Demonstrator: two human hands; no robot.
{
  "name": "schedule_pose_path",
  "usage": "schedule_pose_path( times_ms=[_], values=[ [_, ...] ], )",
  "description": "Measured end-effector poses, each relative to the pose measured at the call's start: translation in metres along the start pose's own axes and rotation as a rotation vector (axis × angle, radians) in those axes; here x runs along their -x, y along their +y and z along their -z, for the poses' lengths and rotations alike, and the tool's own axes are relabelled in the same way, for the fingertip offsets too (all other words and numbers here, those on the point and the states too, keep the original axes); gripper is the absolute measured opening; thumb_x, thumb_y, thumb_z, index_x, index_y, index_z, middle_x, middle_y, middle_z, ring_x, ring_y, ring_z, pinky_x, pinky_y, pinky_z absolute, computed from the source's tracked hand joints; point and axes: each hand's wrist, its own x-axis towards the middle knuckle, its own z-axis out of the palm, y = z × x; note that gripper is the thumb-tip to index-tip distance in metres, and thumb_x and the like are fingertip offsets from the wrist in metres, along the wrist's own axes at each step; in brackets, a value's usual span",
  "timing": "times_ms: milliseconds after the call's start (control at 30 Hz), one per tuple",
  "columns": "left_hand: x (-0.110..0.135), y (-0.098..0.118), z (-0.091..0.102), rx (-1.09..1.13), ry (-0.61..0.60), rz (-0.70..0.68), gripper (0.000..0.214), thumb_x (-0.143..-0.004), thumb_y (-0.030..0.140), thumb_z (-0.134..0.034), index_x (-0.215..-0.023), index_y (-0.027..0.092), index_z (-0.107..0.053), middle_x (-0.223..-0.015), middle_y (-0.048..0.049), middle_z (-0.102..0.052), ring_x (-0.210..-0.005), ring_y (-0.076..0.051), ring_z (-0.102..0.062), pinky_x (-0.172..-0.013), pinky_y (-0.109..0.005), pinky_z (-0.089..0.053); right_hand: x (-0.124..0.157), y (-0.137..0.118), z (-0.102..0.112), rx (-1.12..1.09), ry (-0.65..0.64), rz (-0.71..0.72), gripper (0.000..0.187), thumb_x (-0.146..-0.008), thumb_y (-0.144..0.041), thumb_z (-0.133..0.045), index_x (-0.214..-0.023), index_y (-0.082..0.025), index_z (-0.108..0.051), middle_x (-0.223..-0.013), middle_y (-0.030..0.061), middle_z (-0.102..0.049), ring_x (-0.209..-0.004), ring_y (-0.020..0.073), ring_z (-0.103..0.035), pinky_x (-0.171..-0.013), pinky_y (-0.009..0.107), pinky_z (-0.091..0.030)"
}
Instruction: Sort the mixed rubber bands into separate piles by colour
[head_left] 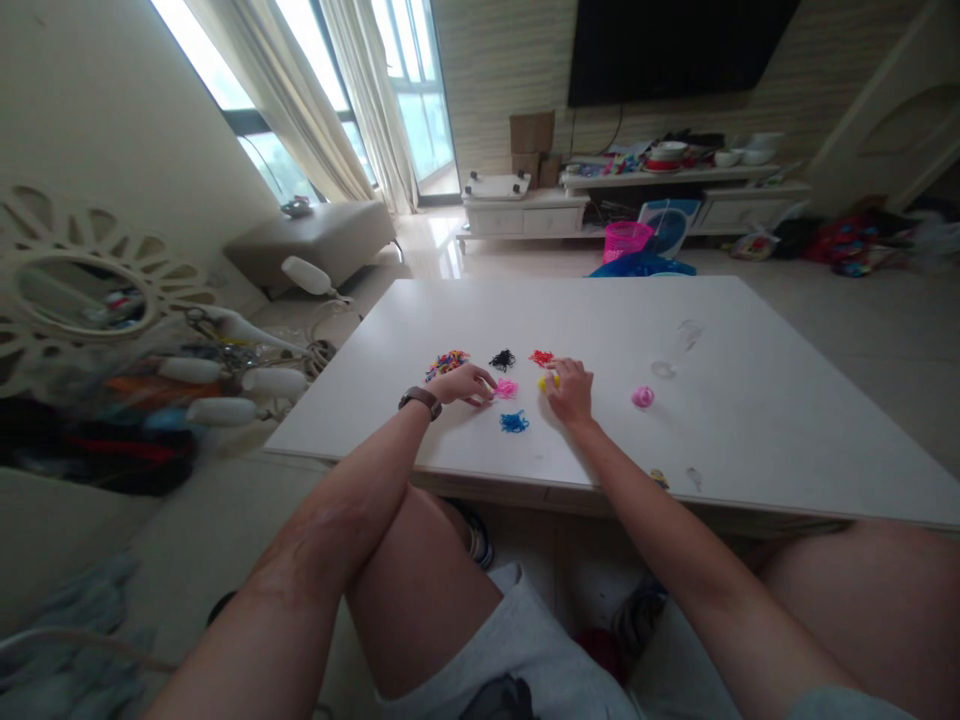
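Observation:
Small piles of what look like coloured rubber bands lie on the white table (450,310). My left hand (463,384), with a watch at the wrist, rests beside the pink pile (506,389), its fingers apart and the tips at that pile's left edge. Behind this hand is a mixed multicolour pile (448,362). My right hand (571,390) is over the yellow pile (547,383) and partly hides it; its fingers are bent and look apart. The red pile (540,357) lies just past its fingertips. A black pile (502,359) and a blue pile (514,422) are also there.
Toward the right of the table are a pink round item (643,397), a clear ring (663,370) and a clear item (690,333). Near the front edge lie a small yellow-and-dark item (659,479) and another clear piece (694,479). A pink basket (626,240) stands beyond the table.

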Motion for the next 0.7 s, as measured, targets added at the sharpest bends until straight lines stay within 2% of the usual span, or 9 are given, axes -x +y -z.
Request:
schedule_pose_path(
  times_ms=[233,367,467,567,700],
  values=[
    [-0.008,-0.003,-0.003,0.138,-0.011,-0.079,0.047,-0.058,0.027,-0.094,-0.097,0.010,-0.075,-0.086,-0.0081,-0.073,-0.083,-0.018,-0.070,-0.087,-0.035,-0.058,0.003,-0.004,0.004,-0.071,-0.026,0.016,0.024,-0.095,-0.026,-0.045,-0.104,-0.020,-0.067,-0.121,0.0107,-0.068,-0.115,0.0276,-0.053,-0.092,0.040,-0.035],
    [-0.010,-0.002,-0.006,0.135,-0.008,-0.168,0.046,-0.063,0.029,-0.092,-0.100,0.009,-0.074,-0.084,-0.0078,-0.073,-0.076,-0.014,-0.068,-0.077,-0.028,-0.056,0.004,-0.005,0.005,-0.080,-0.053,0.027,0.025,-0.096,-0.026,-0.045,-0.107,-0.020,-0.067,-0.122,0.0105,-0.068,-0.116,0.0277,-0.054,-0.093,0.041,-0.035],
    [-0.011,0.002,-0.008,0.030,0.021,-0.248,0.040,-0.067,0.028,-0.088,-0.099,0.008,-0.075,-0.080,-0.0079,-0.074,-0.068,-0.012,-0.065,-0.066,-0.023,-0.051,0.006,-0.006,0.005,-0.112,-0.100,0.111,0.023,-0.096,-0.025,-0.048,-0.108,-0.021,-0.068,-0.120,0.0091,-0.069,-0.118,0.0266,-0.054,-0.095,0.041,-0.035],
    [-0.012,0.004,-0.010,-0.027,0.003,-0.296,0.034,-0.069,0.027,-0.087,-0.096,0.009,-0.075,-0.081,-0.0090,-0.075,-0.069,-0.012,-0.065,-0.065,-0.023,-0.050,0.008,-0.005,0.004,-0.173,-0.146,0.200,0.020,-0.097,-0.027,-0.052,-0.105,-0.021,-0.070,-0.113,0.0080,-0.072,-0.115,0.0257,-0.057,-0.098,0.041,-0.035],
    [-0.016,0.003,-0.014,-0.068,-0.041,-0.319,0.032,-0.069,0.028,-0.087,-0.092,0.009,-0.076,-0.079,-0.0095,-0.075,-0.067,-0.013,-0.066,-0.064,-0.024,-0.049,0.011,-0.006,0.001,-0.292,-0.121,0.228,0.018,-0.095,-0.032,-0.060,-0.105,-0.022,-0.072,-0.105,0.0076,-0.075,-0.108,0.0259,-0.061,-0.097,0.042,-0.040]
  ],
)
